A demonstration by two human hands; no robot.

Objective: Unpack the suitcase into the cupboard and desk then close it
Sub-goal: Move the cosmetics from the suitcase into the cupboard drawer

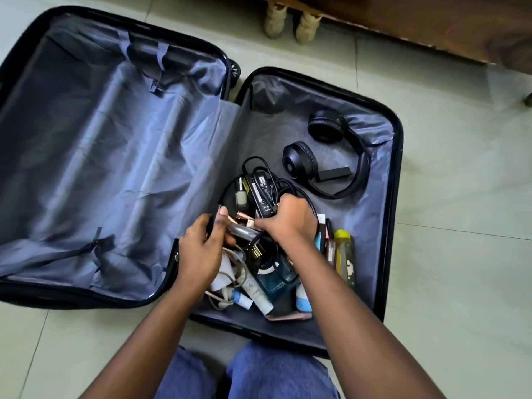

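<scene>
Suitcase [391, 180] lies flat and open on the pale tiled floor [460, 254], both halves lined in grey fabric. Left half holds only its lining and zip flaps. Right half: black headphones [331, 156] near the far corner, apart from a heap of small things at the near end. A yellow-capped bottle [344, 254] lies along the right wall, a white tube [256, 292] sticks out toward me.

Beyond the suitcase, a pair of tan shoes [290, 21] stands against dark wooden furniture [431, 21], cut off by the top edge.

Much of the heap is tangled and under my arms; several items I cannot identify.

My right hand [290, 220] reaches from above, fingers curled round the black charger brick [260, 194] and its cable. My left hand [201, 249] grips a clear tube-shaped item [241, 230], thumb up. My knees in blue fabric show at the bottom.
</scene>
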